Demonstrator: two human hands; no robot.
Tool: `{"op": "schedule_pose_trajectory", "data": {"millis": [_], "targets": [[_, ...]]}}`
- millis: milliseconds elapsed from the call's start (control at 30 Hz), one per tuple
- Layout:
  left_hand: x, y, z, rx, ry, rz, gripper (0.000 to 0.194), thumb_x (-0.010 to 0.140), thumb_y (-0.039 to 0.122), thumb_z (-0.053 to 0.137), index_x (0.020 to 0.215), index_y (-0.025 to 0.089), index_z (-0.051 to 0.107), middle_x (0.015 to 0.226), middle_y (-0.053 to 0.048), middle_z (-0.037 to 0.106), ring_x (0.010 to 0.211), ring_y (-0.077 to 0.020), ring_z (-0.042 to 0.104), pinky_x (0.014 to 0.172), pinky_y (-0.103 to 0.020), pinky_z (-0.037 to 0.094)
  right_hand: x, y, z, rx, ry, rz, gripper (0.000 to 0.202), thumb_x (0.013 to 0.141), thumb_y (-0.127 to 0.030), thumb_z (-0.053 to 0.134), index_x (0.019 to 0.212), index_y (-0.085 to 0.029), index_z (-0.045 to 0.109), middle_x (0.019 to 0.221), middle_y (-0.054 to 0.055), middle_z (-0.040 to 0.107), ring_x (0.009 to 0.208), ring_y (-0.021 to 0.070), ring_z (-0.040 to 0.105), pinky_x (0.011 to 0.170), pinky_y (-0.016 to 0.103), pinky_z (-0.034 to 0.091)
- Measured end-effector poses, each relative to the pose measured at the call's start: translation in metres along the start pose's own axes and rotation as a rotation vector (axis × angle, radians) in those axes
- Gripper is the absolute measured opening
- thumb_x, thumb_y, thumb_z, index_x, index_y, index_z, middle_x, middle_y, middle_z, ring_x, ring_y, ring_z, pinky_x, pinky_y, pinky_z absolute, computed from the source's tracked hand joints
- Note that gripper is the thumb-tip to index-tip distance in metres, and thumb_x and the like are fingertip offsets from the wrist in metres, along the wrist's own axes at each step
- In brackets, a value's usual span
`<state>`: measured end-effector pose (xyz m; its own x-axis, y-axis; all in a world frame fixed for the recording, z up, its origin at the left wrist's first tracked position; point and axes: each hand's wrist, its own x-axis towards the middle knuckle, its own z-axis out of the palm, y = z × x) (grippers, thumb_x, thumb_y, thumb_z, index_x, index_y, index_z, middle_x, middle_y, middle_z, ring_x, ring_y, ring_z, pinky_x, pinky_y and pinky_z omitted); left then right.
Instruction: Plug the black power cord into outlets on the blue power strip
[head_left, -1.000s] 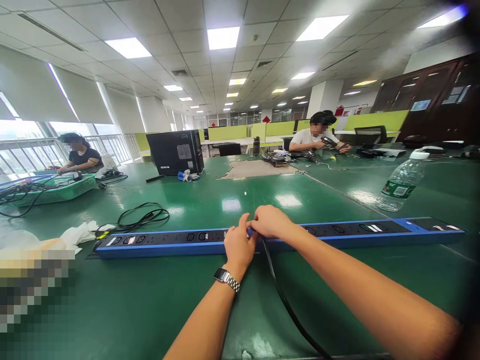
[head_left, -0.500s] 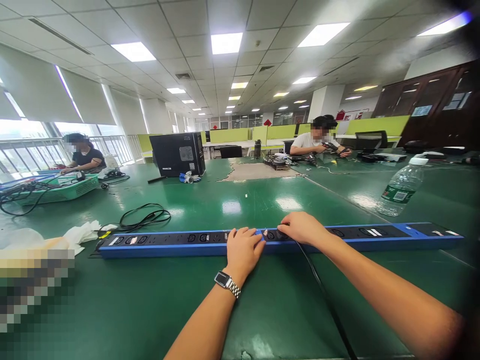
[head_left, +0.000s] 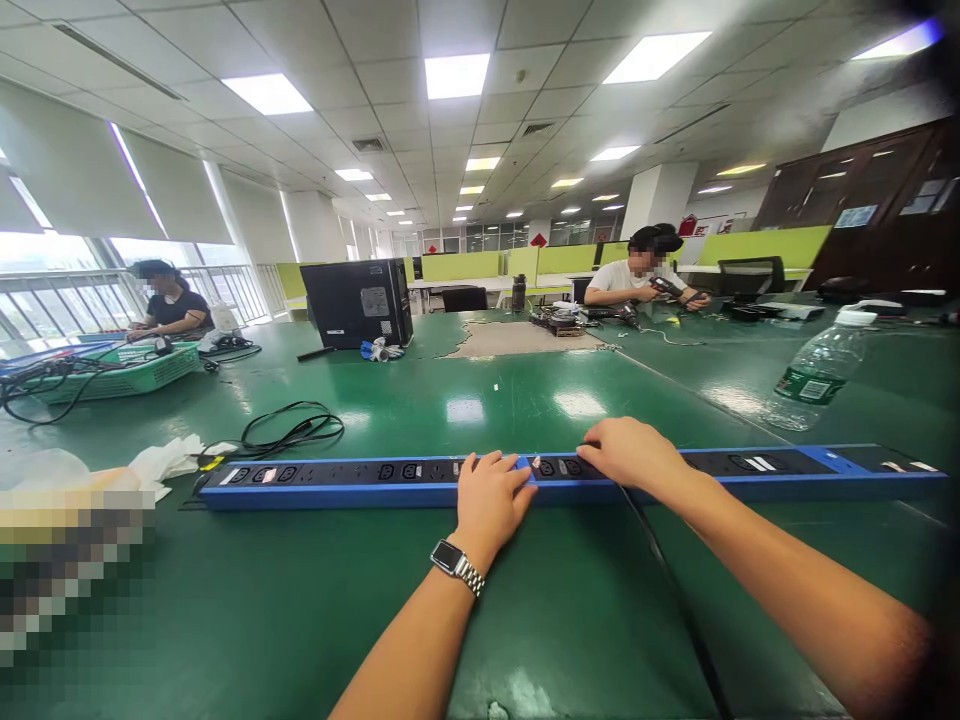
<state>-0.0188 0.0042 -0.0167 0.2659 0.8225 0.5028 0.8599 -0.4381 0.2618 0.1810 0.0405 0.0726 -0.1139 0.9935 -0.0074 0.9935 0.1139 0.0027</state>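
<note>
Basket: a green plastic mesh basket (head_left: pixel 112 372) holds tangled black leads at the bench's far left.
Coiled cable: a loose black loop (head_left: pixel 289 432) lies on the bench, just behind the strip's left end.
Power strip: a long, slim blue-edged bar (head_left: pixel 337 480) with a black socket face lies flat across the glossy green bench (head_left: pixel 300 600).
Left hand (head_left: pixel 489 497): palm down, fingers spread flat on the strip, gripping nothing, seemingly to steady it.
Right hand (head_left: pixel 637 455): its grip curls over a plug at a socket; a black cord (head_left: pixel 675 590) trails toward the person.
Bottle: a clear plastic water bottle (head_left: pixel 817 372) stands behind the strip's right end.
</note>
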Motion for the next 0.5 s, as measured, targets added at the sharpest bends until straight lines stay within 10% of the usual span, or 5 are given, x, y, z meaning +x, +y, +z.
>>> {"op": "schedule_pose_trajectory", "data": {"millis": [500], "targets": [[-0.002,-0.001,0.004,-0.021,0.036,0.001,0.018,0.092,0.036,0.065,0.107,0.033,0.073,0.128,0.0,0.069,0.124,-0.0272,0.059,0.109,-0.058,0.04,0.01,0.03,0.004,0.077,-0.074,-0.083,0.035,0.086,-0.039,0.049,0.094,-0.023,0.08,0.095,0.008,0.077,0.087,0.0234,0.069,0.068,0.03,0.045]]}}
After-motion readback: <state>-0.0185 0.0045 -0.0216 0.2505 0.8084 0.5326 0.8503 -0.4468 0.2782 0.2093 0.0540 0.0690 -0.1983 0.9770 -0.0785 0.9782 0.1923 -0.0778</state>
